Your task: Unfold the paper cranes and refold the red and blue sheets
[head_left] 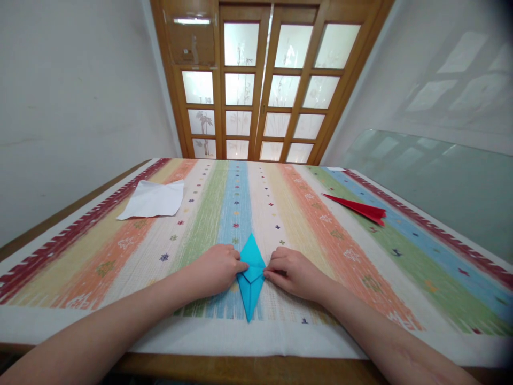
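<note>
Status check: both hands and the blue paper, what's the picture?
Left hand and right hand both pinching blue folded paper at its middle. Paper flat on striped cloth. White sheet and red paper lie apart.

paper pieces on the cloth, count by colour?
Blue: 1, folded blue paper, pinched between left hand and right hand
White: 1, white paper, far left
Red: 1, folded red paper, far right
Total: 3

Table (248, 366) w/ striped cloth (304, 214).
</note>
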Action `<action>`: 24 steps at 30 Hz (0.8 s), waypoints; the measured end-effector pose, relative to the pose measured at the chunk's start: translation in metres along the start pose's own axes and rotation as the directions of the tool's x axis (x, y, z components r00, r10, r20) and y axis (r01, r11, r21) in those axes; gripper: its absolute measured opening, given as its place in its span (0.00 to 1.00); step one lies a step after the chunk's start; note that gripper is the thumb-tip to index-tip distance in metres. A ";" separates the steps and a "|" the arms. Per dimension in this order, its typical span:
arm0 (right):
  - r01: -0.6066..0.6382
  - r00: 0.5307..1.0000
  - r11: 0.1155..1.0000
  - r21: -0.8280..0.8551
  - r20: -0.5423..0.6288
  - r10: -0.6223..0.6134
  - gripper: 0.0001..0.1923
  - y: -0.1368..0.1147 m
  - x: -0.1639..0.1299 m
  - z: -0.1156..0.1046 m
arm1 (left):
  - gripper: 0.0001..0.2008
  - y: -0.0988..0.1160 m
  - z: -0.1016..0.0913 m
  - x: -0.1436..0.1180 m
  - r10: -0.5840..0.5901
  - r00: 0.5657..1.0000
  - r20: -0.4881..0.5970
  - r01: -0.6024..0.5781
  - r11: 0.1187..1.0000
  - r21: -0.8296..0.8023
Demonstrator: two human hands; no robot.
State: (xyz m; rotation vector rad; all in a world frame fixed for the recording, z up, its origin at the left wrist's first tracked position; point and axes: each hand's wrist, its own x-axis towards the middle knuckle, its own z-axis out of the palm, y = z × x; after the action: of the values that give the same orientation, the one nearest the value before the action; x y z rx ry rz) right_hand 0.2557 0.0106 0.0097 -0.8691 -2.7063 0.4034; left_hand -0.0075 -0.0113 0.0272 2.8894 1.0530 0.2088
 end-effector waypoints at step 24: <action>-0.126 0.992 0.987 0.098 0.015 0.125 0.12 0.000 0.009 0.003 | 0.16 -0.030 0.020 -0.004 0.091 0.991 -0.099 -0.110 0.972 -0.209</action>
State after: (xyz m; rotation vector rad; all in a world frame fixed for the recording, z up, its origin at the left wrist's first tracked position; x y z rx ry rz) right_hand 0.2478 0.0156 0.0084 -1.0144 -2.6227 0.5641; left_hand -0.0262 0.0091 0.0040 2.7612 0.8380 0.4312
